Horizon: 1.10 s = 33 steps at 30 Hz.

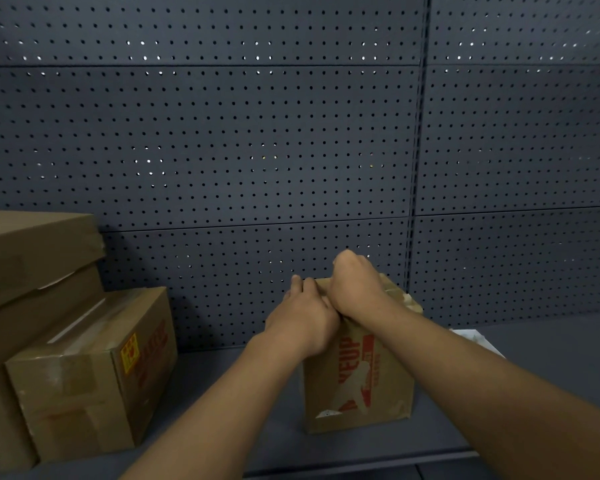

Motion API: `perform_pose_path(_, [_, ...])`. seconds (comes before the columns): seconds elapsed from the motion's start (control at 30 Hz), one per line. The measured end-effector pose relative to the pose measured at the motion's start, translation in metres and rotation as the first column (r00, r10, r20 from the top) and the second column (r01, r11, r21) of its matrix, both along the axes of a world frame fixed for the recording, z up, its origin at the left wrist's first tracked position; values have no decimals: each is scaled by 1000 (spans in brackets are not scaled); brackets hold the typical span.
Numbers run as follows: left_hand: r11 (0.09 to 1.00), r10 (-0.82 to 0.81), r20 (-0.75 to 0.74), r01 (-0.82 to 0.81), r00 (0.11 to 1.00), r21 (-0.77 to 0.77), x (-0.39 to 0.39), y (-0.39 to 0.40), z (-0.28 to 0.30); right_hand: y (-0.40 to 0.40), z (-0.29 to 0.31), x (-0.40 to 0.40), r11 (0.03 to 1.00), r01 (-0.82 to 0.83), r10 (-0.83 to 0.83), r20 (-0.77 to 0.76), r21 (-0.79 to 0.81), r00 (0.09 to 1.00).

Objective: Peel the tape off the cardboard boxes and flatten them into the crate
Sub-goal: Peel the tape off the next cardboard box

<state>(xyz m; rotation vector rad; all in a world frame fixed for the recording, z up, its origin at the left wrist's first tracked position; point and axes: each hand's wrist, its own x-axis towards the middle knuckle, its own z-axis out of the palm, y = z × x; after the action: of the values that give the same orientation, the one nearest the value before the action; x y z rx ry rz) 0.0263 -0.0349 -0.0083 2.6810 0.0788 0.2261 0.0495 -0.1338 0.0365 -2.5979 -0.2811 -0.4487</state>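
A small brown cardboard box (361, 386) with red print stands upright on the dark shelf, at the lower middle of the view. My left hand (302, 320) grips the box's top left edge, fingers curled over it. My right hand (355, 289) is curled into a fist on the box's top, close against the left hand; what it pinches is hidden under the fingers. Torn tape remnants (404, 296) show along the box's top right edge.
A taped cardboard box (84, 372) with a yellow label sits at the lower left, in front of larger stacked boxes (32, 258). A dark pegboard wall (222, 150) backs the shelf. Something white (471, 339) lies behind my right forearm. The shelf's front edge (361, 464) runs along the bottom.
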Motion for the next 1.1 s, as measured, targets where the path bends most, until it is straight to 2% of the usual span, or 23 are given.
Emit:
perform_pose_path(0.4, [1000, -9, -1, 9, 1000, 6, 2, 3, -1, -5, -2, 8, 998, -37, 37, -23, -44, 999])
perform_pose_path(0.47, [999, -12, 3, 12, 1000, 32, -1, 3, 0, -12, -1, 13, 995, -102, 102, -79, -5, 992])
perform_pose_path(0.53, [1000, -5, 9, 5, 1000, 27, -2, 3, 0, -26, 2, 20, 980, -164, 177, -119, 111, 977])
perform_pose_path(0.63, [1000, -6, 18, 5, 1000, 25, -5, 0, 2, -54, 7, 33, 967, -134, 162, -113, 217, 980])
perform_pose_path(0.77, [999, 2, 3, -2, 1000, 34, -8, -3, 4, -84, 10, 42, 981, -118, 143, -160, 157, 977])
perform_pose_path(0.9, [998, 5, 5, -6, 1000, 61, -12, -4, 5, -101, 18, 42, 969, -195, 225, -215, 152, 950])
perform_pose_path(1.1, [996, -4, 6, 3, 1000, 90, -12, -3, 6, -113, 23, 45, 962, -269, 271, -225, 39, 936])
